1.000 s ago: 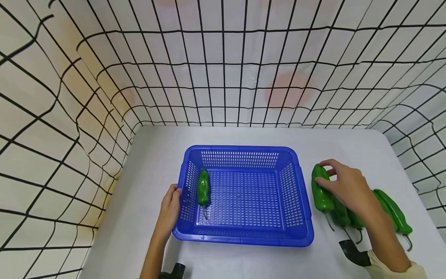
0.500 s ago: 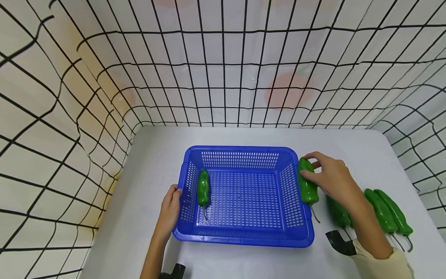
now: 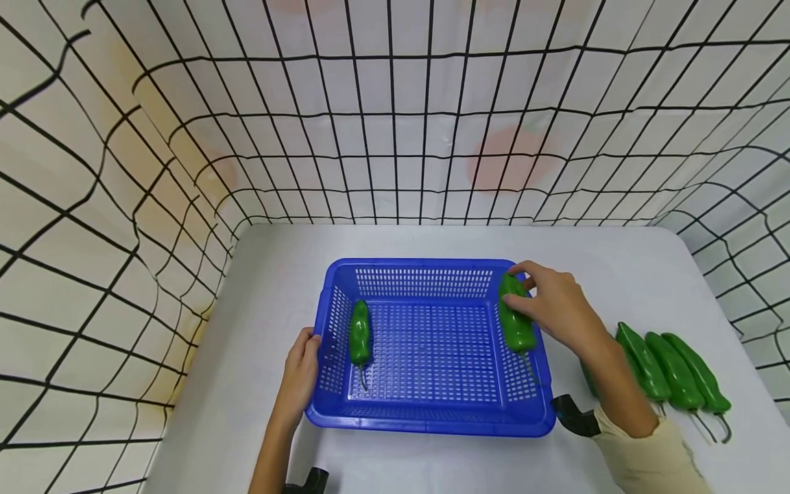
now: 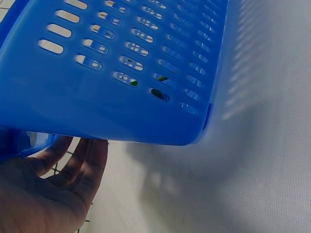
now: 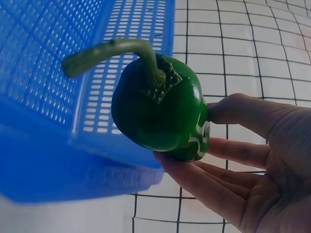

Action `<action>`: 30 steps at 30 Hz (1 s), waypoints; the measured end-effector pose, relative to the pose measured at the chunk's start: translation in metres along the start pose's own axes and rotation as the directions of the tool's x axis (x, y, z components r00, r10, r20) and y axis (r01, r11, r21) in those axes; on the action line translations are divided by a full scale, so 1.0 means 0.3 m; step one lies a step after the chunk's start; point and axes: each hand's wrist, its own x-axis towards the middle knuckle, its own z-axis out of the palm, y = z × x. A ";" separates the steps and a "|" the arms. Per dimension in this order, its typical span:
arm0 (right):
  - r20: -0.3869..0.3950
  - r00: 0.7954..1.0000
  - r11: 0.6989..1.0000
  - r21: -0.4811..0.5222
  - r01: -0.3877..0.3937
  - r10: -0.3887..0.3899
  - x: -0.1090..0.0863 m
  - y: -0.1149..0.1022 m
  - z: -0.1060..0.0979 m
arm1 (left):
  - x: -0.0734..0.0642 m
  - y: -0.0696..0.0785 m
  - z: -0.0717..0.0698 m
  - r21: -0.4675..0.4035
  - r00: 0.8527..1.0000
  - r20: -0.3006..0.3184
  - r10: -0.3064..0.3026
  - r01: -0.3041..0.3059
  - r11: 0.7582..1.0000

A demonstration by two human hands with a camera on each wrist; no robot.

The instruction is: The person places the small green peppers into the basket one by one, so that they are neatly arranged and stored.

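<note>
A blue plastic basket [image 3: 426, 431] with slotted walls stands on the white table. Inside, along its left side, lies one green pepper [image 3: 360, 333], stem toward the person. My left hand [image 3: 302, 367] grips the basket's left rim; in the left wrist view its fingers [image 4: 90, 167] curl up at the rim. My right hand [image 3: 558, 309] pinches a second green pepper [image 3: 516, 319] between thumb and fingers, over the basket's right wall. The right wrist view shows that pepper [image 5: 160, 107] stem end first, beside the basket wall.
Several more green peppers [image 3: 675, 370] lie in a row on the table [image 3: 617, 274] to the right, partly hidden by the right forearm. Black wire mesh [image 3: 426, 137] over pale sheeting encloses the table at the back and both sides.
My right hand has carried its pepper leftward from the row at the right, past the basket's right rim to above the basket's inside. The left hand and basket have stayed put.
</note>
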 end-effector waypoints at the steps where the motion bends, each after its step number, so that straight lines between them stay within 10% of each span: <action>1: 0.002 1.000 1.000 0.003 0.004 -0.004 0.005 -0.005 0.002 | -0.001 0.002 -0.001 0.000 1.000 -0.001 0.002 -0.002 1.000; 30: 0.044 0.997 0.987 0.149 0.060 -0.067 0.086 -0.103 0.144 | -0.005 0.003 -0.002 0.003 1.000 -0.005 0.016 -0.016 1.000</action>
